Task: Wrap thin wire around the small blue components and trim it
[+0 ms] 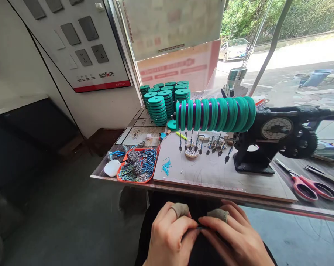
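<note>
My left hand (172,232) and my right hand (234,232) are close together over my lap, below the table's front edge. Thumb and forefinger are pinched on each, the tips almost meeting. A thin bluish bit shows between them, too small to name. Both forefingers wear beige tape. Above, on the table, stands a black hand winding machine (252,147) with a dial. Its shaft carries a row of green spools (219,114) with purple thread. Several small dark weights with blue-wrapped stems (208,149) hang beneath the spools.
An orange tray (152,180) of small blue and grey parts sits at the left, beside a white round lid (112,168). Blue tubes (166,167) and a bowl of white beads (191,151) lie on the board (211,181). Red-handled scissors (305,184) lie right; green spool stacks (157,111) stand behind.
</note>
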`<state>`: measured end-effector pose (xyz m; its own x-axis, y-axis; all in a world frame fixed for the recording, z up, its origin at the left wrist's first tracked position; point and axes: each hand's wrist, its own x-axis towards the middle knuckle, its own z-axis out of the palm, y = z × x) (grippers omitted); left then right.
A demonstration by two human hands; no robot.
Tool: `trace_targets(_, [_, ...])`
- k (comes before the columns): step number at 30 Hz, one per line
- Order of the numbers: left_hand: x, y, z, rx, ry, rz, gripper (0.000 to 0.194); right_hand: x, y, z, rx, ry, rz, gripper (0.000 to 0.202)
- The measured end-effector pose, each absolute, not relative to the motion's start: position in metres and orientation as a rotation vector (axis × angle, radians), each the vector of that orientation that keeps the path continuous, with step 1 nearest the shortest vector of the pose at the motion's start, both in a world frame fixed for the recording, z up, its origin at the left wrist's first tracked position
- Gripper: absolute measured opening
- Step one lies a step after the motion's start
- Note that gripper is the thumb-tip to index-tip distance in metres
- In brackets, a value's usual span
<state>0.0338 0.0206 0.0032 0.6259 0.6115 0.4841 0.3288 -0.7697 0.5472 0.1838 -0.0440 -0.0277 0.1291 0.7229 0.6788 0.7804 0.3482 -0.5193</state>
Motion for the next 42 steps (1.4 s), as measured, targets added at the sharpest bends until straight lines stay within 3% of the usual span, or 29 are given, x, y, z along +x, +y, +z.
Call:
trace_targets(19, [0.034,0.02,0.003,2.431,0.779,0.959,0.011,0.184,-0.045,-0.023,-1.394,-1.598,-0.102,0.022])
trace_targets(29, [0.037,0.02,0.004,2.449,0.781,0.975,0.014,0.182,-0.043,-0.026,-1.42,-1.616,-0.066,0.032])
trace_targets(42, [0.03,0.022,0.008,2.442,0.874,0.923,0.014,0.185,-0.041,-0.021,-1.408,-1.613,-0.105,0.027])
